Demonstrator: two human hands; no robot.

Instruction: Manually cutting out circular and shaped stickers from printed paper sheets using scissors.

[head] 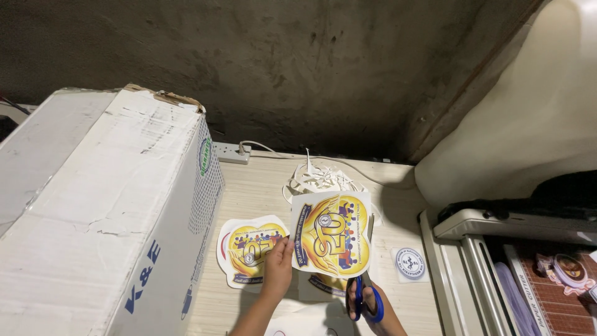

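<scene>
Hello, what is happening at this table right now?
A person is cutting out a printed yellow emblem sheet. The left hand holds the sheet up by its lower left edge, while the right hand works blue-handled scissors at its bottom edge. An already cut emblem lies on the wooden table, and white paper trimmings are piled behind. A large white cardboard box stands to the left.

Probably a small print workshop: paper cutter, carton, paper trimmings on the table.
</scene>
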